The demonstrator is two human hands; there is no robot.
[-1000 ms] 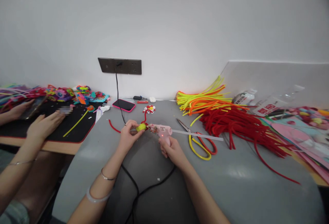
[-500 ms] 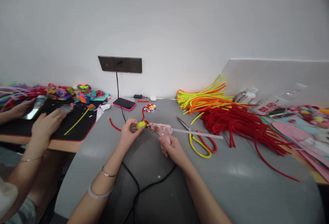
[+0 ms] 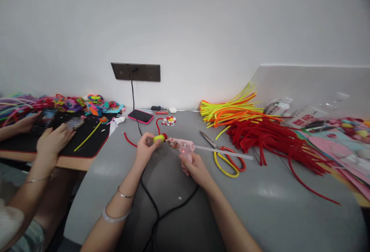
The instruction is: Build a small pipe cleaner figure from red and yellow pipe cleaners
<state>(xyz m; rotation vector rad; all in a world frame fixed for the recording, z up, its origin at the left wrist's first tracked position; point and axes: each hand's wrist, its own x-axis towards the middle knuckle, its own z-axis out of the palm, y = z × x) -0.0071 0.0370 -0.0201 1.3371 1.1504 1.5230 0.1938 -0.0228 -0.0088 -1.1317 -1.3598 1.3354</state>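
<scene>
Grey table (image 3: 260, 205) carries everything. Red pipe cleaners (image 3: 268, 138) heaped toward right edge, yellow and orange pipe cleaners (image 3: 228, 110) stacked behind them near far edge. Black mat (image 3: 86, 136) on adjoining surface off left edge, another person's hand (image 3: 53, 141) resting on it. Scissors (image 3: 224, 155), yellow and red handles, lie flat just left of red heap. Black cord (image 3: 153, 209) runs from near edge up past left hand. Pink-cased phone (image 3: 140, 116) near far edge, below wall socket (image 3: 135, 72). Pink glue gun (image 3: 181, 146) mid-table, clear glue stick poking out its back toward scissors; right hand (image 3: 195, 168) wrapped around its grip. Nozzle touches small yellow-green pipe-cleaner piece (image 3: 158, 138), pinched between fingertips of left hand (image 3: 144, 149), red stem curling up behind it.
</scene>
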